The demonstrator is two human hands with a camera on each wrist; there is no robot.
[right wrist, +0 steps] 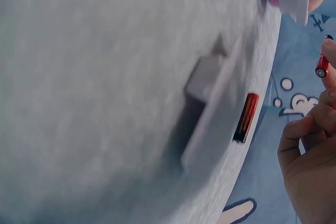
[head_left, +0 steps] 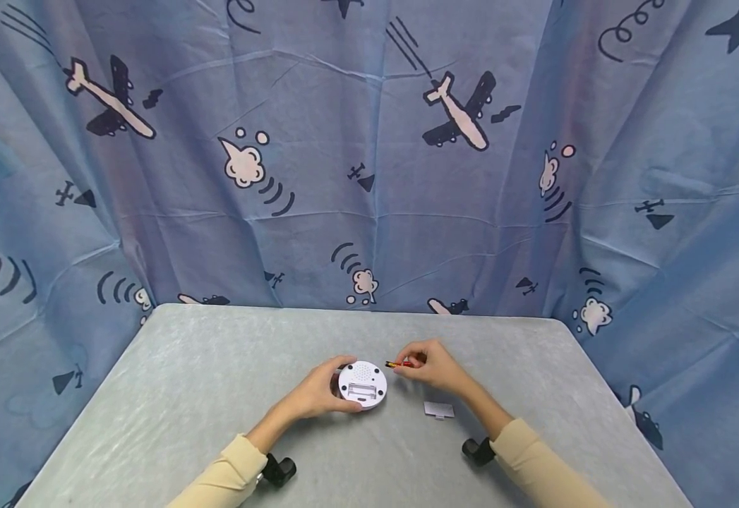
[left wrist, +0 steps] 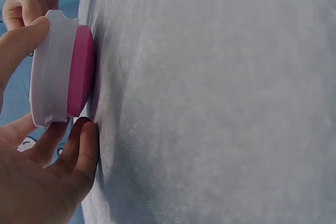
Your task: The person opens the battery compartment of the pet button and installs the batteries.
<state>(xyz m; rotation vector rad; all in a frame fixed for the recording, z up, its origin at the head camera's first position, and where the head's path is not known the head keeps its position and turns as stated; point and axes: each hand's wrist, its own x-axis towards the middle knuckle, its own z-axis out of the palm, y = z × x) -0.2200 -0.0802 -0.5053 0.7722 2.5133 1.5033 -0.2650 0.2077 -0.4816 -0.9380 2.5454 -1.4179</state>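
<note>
The left arm and right arm are extended forward; the left hand is curved wide, the right hand pinched at thumb and fingers.

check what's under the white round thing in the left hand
Under the white round thing is its pink part, with the tabletop below. The pink part's underside faces the tabletop, so it cannot be seen.

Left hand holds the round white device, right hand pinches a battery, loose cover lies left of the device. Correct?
Wrong side: the loose cover lies right of the round white device, as the head view shows. The rest stands.
</note>
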